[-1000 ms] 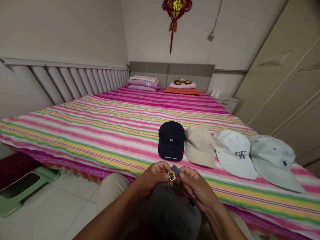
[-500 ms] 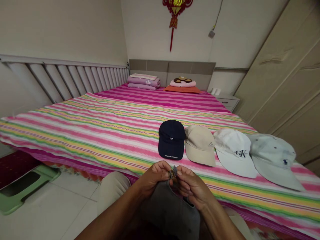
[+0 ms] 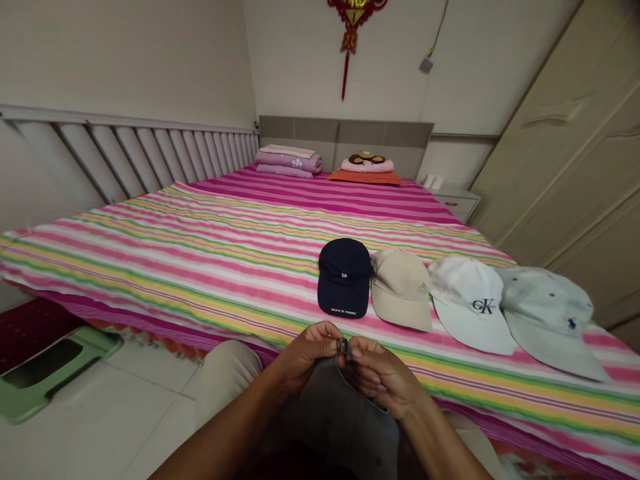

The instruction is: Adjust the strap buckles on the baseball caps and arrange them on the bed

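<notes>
While my left hand [image 3: 307, 355] pinches the small buckle [image 3: 342, 346] on the strap of a dark grey cap [image 3: 347, 413], my right hand [image 3: 386, 375] pinches close beside it. On both hands, the thumb and fingers are pressed together on the cap's strap. Through my camera, the buckle looks dark and tiny, so I cannot tell how the strap sits in it. The dark grey cap hangs just below, at six o'clock, between my two arms, and its low part is in shadow.

Going out from the buckle, I see four more caps in a row on the striped bed cover [image 3: 200, 247]. A navy cap [image 3: 344, 277] is at twelve o'clock, a beige cap [image 3: 400, 290] at two, a white cap [image 3: 467, 303] with "CK"-like letters between two and three, and a pale grey-green cap [image 3: 547, 320] near three. All their brims point toward my side.

A knee [image 3: 227, 377] in light trousers is near eight o'clock, and a green stool [image 3: 75, 363] is farther off at nine. Up at eleven, far across the bed, I spot a folded purple quilt [image 3: 287, 162].
</notes>
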`<action>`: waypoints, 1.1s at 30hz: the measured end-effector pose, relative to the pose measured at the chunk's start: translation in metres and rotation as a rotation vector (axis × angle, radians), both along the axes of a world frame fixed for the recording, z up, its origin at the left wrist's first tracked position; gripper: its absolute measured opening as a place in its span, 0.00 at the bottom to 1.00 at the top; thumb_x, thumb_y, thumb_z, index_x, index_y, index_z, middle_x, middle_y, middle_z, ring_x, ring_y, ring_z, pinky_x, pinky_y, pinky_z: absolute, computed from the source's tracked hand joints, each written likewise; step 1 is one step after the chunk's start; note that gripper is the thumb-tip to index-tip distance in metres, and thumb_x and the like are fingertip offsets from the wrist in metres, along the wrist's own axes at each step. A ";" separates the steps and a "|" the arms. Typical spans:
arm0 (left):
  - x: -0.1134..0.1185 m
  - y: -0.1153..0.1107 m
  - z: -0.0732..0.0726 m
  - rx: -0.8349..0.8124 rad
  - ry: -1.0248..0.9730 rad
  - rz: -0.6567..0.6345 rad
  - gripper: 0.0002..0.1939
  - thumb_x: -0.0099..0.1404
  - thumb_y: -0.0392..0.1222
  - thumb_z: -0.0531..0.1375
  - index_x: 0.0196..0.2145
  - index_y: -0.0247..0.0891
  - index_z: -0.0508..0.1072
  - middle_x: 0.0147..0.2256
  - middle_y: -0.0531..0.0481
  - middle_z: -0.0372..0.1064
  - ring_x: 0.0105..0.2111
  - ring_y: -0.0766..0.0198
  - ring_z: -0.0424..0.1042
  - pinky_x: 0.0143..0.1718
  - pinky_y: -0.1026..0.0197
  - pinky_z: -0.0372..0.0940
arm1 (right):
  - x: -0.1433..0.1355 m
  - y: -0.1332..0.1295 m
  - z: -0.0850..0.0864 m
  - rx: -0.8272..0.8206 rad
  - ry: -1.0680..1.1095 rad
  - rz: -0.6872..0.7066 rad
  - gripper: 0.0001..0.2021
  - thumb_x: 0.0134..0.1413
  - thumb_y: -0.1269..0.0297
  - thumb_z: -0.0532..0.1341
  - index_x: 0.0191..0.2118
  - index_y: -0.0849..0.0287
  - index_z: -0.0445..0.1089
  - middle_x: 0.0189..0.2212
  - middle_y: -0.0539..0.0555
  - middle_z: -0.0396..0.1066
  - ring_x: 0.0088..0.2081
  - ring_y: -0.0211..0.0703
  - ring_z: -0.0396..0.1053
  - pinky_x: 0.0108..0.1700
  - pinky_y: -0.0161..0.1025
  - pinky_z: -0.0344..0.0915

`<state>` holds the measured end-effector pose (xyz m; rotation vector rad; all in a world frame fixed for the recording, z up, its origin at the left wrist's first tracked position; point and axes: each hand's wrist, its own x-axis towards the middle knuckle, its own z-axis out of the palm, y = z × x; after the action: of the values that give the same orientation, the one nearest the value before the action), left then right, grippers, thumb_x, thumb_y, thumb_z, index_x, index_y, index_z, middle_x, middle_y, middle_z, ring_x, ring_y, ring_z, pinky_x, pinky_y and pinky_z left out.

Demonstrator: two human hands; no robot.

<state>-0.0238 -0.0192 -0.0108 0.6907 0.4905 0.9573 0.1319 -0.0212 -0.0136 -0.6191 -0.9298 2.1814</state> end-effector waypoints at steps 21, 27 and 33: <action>-0.001 -0.001 -0.006 -0.076 0.021 0.040 0.14 0.41 0.37 0.69 0.25 0.32 0.70 0.19 0.50 0.71 0.18 0.71 0.68 0.22 0.71 0.59 | 0.004 0.002 0.000 0.059 -0.148 -0.034 0.11 0.43 0.61 0.65 0.26 0.64 0.65 0.08 0.39 0.48 0.12 0.24 0.37 0.15 0.28 0.34; 0.001 -0.002 -0.007 -0.078 0.043 0.038 0.13 0.42 0.36 0.69 0.25 0.32 0.69 0.19 0.50 0.70 0.19 0.71 0.68 0.22 0.71 0.59 | 0.000 -0.001 0.003 0.056 -0.117 -0.062 0.12 0.44 0.61 0.64 0.24 0.63 0.62 0.09 0.39 0.49 0.12 0.24 0.38 0.15 0.28 0.34; -0.001 -0.003 -0.008 -0.043 -0.016 0.035 0.13 0.43 0.37 0.68 0.25 0.32 0.69 0.20 0.50 0.70 0.19 0.71 0.67 0.24 0.70 0.60 | -0.005 -0.006 0.009 0.025 -0.068 -0.108 0.10 0.48 0.61 0.60 0.26 0.61 0.60 0.15 0.44 0.58 0.13 0.25 0.41 0.16 0.28 0.38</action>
<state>-0.0247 -0.0225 -0.0186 0.6373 0.5087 0.9817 0.1267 -0.0277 -0.0044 -0.7186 -0.9361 2.0610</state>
